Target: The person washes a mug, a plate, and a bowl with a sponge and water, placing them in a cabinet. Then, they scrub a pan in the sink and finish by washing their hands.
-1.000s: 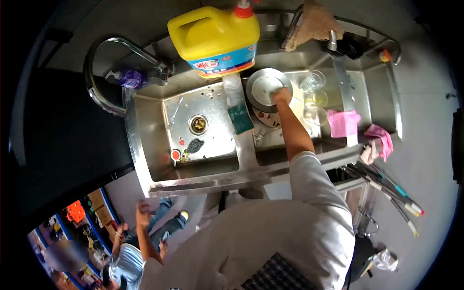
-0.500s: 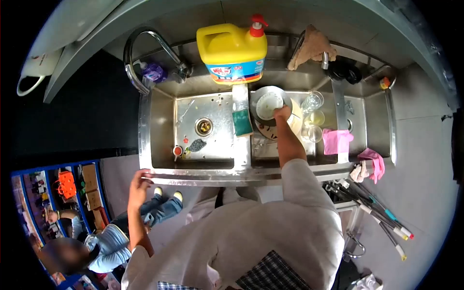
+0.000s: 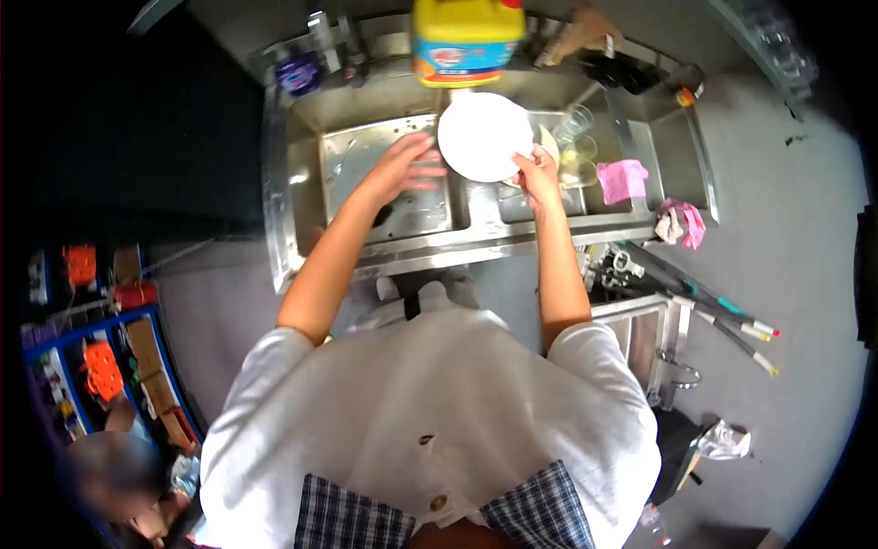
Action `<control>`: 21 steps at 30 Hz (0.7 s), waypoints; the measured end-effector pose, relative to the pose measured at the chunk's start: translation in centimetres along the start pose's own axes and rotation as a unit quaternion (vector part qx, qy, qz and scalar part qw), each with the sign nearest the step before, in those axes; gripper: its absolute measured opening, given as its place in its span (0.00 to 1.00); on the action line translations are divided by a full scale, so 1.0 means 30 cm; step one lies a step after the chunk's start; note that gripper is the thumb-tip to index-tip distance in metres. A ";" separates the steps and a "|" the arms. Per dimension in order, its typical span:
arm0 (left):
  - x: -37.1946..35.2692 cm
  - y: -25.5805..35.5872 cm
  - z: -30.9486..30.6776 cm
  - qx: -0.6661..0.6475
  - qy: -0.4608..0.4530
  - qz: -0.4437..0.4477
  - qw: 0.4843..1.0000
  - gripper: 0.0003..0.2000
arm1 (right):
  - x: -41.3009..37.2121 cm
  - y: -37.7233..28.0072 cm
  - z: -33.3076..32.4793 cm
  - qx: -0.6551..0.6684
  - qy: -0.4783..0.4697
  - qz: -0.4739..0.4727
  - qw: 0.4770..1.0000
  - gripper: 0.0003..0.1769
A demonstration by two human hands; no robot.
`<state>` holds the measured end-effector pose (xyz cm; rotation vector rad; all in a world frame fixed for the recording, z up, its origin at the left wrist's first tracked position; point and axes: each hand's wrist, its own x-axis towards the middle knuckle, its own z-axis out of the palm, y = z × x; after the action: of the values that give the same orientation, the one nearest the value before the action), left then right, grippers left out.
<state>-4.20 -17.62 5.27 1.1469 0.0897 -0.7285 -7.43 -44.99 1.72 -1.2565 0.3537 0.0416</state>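
Observation:
My right hand (image 3: 538, 174) grips the lower right rim of a round white dish (image 3: 485, 137), raised over the sink's divider and right basin. Its face is too bright to tell a plate from a bowl. To its left, apart from the dish, my left hand (image 3: 407, 169) is open over the left basin (image 3: 352, 169), fingers spread and pointing right. Behind the dish a pale plate (image 3: 549, 145) shows only its edge. Beside it stand several clear glasses (image 3: 574, 123). The sponge seen earlier on the divider cannot be made out.
A yellow detergent jug (image 3: 466, 46) stands behind the divider, a purple bottle (image 3: 299, 73) at the back left. Pink cloth (image 3: 622, 181) hangs over the right divider. Long-handled tools (image 3: 722, 311) lean at the right. Another person (image 3: 114, 476) is at the lower left by the shelves (image 3: 119, 366).
My right hand has lifted the white dish out of the right basin toward me. My left hand has moved from the sink's front edge up over the left basin. The view has shifted.

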 end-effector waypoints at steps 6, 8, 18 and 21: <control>-0.105 -0.071 -0.243 -0.096 0.049 0.055 0.993 0.21 | -0.065 0.044 0.332 -0.019 -0.160 0.089 0.983 0.09; -0.130 -0.074 -0.336 -0.111 0.091 0.055 0.988 0.21 | -0.005 0.033 0.384 -0.127 -0.118 0.085 0.981 0.11; -0.114 -0.003 -0.408 -0.083 0.219 0.092 0.968 0.22 | 0.744 0.165 0.971 -0.453 -0.123 -0.319 0.824 0.21; -0.074 -0.022 -0.442 -0.074 0.237 0.130 0.960 0.19 | 0.712 0.166 1.024 -0.485 -0.139 -0.195 0.841 0.21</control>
<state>-2.40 -5.39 -0.08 1.1435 0.3825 -0.1991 18.99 -18.16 -0.87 -2.2802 -0.2401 0.0580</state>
